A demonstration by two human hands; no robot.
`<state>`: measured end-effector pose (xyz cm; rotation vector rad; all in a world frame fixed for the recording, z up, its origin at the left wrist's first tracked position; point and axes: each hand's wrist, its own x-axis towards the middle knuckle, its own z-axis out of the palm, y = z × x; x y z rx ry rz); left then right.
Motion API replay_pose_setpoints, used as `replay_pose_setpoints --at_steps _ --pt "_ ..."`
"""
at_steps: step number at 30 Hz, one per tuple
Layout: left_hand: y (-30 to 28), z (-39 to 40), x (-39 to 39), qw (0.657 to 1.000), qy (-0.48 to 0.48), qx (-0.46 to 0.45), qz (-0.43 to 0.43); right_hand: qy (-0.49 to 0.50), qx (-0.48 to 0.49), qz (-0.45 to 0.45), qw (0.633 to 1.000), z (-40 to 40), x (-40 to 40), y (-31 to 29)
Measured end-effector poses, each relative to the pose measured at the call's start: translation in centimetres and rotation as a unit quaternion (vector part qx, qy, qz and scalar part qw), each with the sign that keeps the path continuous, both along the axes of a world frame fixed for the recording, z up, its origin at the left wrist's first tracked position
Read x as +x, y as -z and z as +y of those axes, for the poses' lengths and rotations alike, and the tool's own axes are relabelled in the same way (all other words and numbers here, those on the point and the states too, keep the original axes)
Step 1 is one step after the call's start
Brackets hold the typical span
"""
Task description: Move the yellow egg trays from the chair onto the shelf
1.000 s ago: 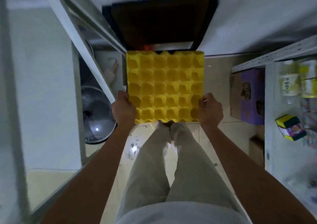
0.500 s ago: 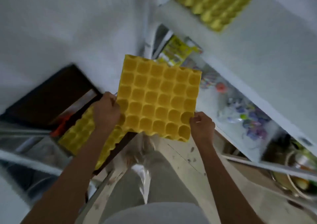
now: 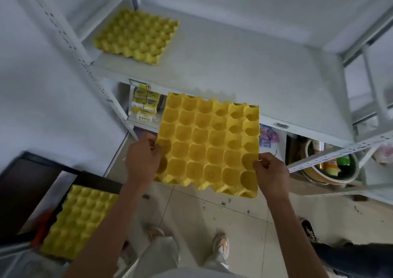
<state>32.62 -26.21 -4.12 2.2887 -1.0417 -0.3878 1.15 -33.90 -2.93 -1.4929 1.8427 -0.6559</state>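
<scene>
**Yellow egg tray held at the shelf's front edge**

At frame centre, the left hand [image 3: 143, 159] and right hand [image 3: 270, 174] pinch opposite edges of a yellow egg tray [image 3: 209, 143], its far edge apparently over the white shelf [image 3: 244, 65]. Another tray [image 3: 137, 35] lies upper left; a third [image 3: 79, 220] sits on the dark chair [image 3: 27, 184], lower left.

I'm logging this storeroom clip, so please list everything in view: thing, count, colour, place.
egg tray in hand: 1, yellow, held level in front of the shelf edge
egg tray on shelf: 1, yellow, far left of the top board
egg trays on chair: a stack, count unclear, yellow, lower left
shelf: 1, white metal
packets: several, yellow, lower level
pot: 1, pale, lower right, holding bottles
left hand: grips the tray's left edge
right hand: pinches the tray's right edge
</scene>
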Motion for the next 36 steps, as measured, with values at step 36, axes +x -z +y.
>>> replay_pose_setpoints --at_steps 36 --pt "-1.3 -9.6 10.2 0.998 0.045 -0.007 0.049 0.016 -0.008 0.028 0.999 -8.0 8.0 1.4"
